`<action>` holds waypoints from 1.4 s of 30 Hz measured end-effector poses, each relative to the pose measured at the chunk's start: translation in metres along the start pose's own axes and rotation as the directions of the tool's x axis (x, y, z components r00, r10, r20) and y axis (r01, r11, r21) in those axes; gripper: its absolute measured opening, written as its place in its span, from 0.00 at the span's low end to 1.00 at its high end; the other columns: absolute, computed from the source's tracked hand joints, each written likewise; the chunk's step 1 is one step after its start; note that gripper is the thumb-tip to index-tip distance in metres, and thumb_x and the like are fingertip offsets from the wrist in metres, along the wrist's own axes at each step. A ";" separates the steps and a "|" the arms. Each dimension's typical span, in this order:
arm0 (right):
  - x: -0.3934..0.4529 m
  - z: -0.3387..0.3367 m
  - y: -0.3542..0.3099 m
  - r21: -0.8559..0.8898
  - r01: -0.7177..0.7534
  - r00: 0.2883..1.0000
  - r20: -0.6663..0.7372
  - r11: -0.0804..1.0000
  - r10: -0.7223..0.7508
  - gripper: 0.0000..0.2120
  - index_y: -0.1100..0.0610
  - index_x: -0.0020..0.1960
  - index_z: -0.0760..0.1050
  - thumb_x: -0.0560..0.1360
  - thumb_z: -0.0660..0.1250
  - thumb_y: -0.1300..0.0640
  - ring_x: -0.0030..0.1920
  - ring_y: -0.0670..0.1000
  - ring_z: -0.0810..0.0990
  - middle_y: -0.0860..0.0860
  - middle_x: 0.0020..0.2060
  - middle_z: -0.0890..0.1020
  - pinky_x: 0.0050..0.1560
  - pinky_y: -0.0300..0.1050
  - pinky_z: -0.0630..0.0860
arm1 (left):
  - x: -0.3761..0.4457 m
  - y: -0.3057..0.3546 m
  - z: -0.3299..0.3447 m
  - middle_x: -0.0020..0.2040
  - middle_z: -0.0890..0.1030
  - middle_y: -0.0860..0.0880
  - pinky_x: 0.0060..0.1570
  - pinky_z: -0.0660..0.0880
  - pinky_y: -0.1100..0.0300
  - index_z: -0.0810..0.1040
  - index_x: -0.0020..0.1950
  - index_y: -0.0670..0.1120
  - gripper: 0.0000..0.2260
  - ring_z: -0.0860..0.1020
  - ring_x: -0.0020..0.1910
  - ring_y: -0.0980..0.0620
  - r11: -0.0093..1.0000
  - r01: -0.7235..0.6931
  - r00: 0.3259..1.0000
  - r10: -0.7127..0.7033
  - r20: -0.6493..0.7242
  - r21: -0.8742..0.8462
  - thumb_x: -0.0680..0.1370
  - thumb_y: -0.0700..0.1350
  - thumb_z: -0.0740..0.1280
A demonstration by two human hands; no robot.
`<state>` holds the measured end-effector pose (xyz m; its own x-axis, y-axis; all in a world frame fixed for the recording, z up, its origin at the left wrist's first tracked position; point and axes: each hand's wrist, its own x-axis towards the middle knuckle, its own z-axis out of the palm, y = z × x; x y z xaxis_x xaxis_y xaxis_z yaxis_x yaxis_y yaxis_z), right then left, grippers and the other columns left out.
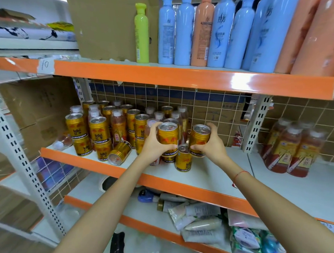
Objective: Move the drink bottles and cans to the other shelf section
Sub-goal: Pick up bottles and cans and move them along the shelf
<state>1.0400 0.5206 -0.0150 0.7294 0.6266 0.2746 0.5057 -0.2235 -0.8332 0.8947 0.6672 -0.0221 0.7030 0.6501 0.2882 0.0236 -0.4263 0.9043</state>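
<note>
Both hands on gold cans, middle shelf (211, 168)
Left hand (153, 145) grip holds upright can (168, 137) atop the left cluster; right hand (213, 143) grip holds tilted can (199, 139) just beside; red bottles (294, 150) stand in right section

Gold ribbed metal drink cans (98, 132) stand stacked 2 high beside clear plastic bottles of red drink (118, 126) on the left shelf section; 1 can (119, 152) lies tipped over. More red bottles (294, 152) stand in the right section.
</note>
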 end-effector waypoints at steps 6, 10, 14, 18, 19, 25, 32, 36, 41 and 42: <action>-0.030 -0.024 0.024 -0.069 -0.058 0.998 -0.037 0.996 0.056 0.43 0.54 0.70 0.59 0.63 0.79 0.60 0.59 0.54 0.75 0.54 0.62 0.74 0.56 0.47 0.72 | -0.022 -0.008 0.021 0.64 0.72 0.50 0.62 0.72 0.52 0.61 0.67 0.55 0.38 0.72 0.64 0.51 1.000 0.031 0.999 -0.031 0.045 -0.005 0.65 0.42 0.79; -0.051 -0.040 0.032 -0.103 -0.104 0.992 -0.080 0.989 0.096 0.44 0.53 0.71 0.58 0.63 0.79 0.58 0.58 0.55 0.75 0.55 0.62 0.74 0.59 0.52 0.74 | -0.033 -0.001 0.034 0.61 0.70 0.54 0.57 0.69 0.60 0.61 0.68 0.52 0.37 0.70 0.60 0.55 1.000 0.011 0.996 -0.009 0.093 -0.020 0.66 0.40 0.79; -0.071 -0.055 0.031 -0.110 -0.145 0.982 -0.136 0.983 0.129 0.44 0.53 0.71 0.58 0.63 0.79 0.59 0.58 0.55 0.74 0.54 0.62 0.73 0.58 0.49 0.73 | -0.039 0.002 0.045 0.60 0.71 0.53 0.59 0.70 0.58 0.62 0.67 0.53 0.37 0.70 0.60 0.54 0.999 -0.012 0.987 0.017 0.159 -0.031 0.66 0.40 0.79; -0.093 -0.070 0.031 -0.155 -0.185 0.968 -0.199 0.970 0.153 0.44 0.49 0.69 0.59 0.61 0.80 0.55 0.60 0.57 0.75 0.53 0.62 0.74 0.60 0.58 0.73 | -0.046 0.012 0.057 0.62 0.70 0.52 0.57 0.69 0.60 0.62 0.68 0.52 0.37 0.69 0.60 0.55 0.998 -0.029 0.975 0.040 0.221 -0.052 0.66 0.40 0.78; -0.100 -0.075 0.031 -0.162 -0.201 0.963 -0.213 0.966 0.164 0.44 0.49 0.69 0.58 0.61 0.80 0.55 0.60 0.57 0.75 0.53 0.62 0.74 0.60 0.59 0.73 | -0.048 0.015 0.061 0.63 0.70 0.52 0.58 0.69 0.59 0.61 0.68 0.52 0.37 0.69 0.61 0.55 0.998 -0.032 0.971 0.045 0.236 -0.059 0.66 0.40 0.78; -0.145 -0.113 0.047 -0.193 -0.283 0.931 -0.290 0.940 0.220 0.42 0.48 0.69 0.58 0.63 0.79 0.54 0.59 0.58 0.75 0.55 0.61 0.75 0.59 0.56 0.74 | -0.067 0.037 0.098 0.63 0.71 0.51 0.59 0.71 0.58 0.62 0.68 0.51 0.37 0.71 0.63 0.51 0.996 -0.036 0.950 0.059 0.306 -0.079 0.65 0.39 0.79; -0.195 -0.191 0.075 -0.173 -0.302 0.898 -0.383 0.938 0.218 0.42 0.51 0.69 0.58 0.63 0.79 0.57 0.59 0.56 0.75 0.55 0.61 0.74 0.58 0.57 0.74 | -0.101 0.077 0.174 0.58 0.71 0.54 0.53 0.70 0.61 0.63 0.65 0.53 0.34 0.72 0.57 0.54 0.994 -0.075 0.919 0.098 0.383 -0.075 0.67 0.39 0.78; -0.218 -0.252 0.100 -0.182 -0.321 0.885 -0.407 0.929 0.226 0.44 0.54 0.71 0.58 0.63 0.79 0.57 0.60 0.58 0.75 0.56 0.62 0.75 0.59 0.56 0.74 | -0.123 0.100 0.239 0.58 0.73 0.52 0.56 0.72 0.58 0.62 0.65 0.52 0.34 0.73 0.56 0.52 0.995 -0.063 0.924 0.087 0.372 -0.076 0.66 0.40 0.78; -0.238 -0.331 0.141 -0.209 -0.360 0.876 -0.412 0.909 0.252 0.38 0.56 0.67 0.63 0.63 0.79 0.55 0.59 0.56 0.75 0.55 0.60 0.76 0.56 0.50 0.72 | -0.149 0.131 0.324 0.60 0.73 0.49 0.55 0.70 0.58 0.62 0.69 0.49 0.36 0.72 0.56 0.52 0.996 -0.025 0.945 0.050 0.322 -0.081 0.67 0.41 0.78; -0.240 -0.345 0.150 -0.207 -0.372 0.873 -0.409 0.905 0.265 0.37 0.57 0.65 0.64 0.63 0.79 0.55 0.58 0.56 0.75 0.55 0.59 0.76 0.55 0.50 0.72 | -0.154 0.137 0.339 0.61 0.73 0.48 0.55 0.70 0.59 0.61 0.69 0.49 0.37 0.73 0.56 0.52 0.997 -0.015 0.950 0.039 0.308 -0.082 0.66 0.41 0.78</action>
<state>1.0993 0.0789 -0.0402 0.9593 0.1826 0.2153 0.2821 -0.5897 -0.7568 1.0306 0.2957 -0.0495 0.8882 0.4073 0.2123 -0.0450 -0.3828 0.9227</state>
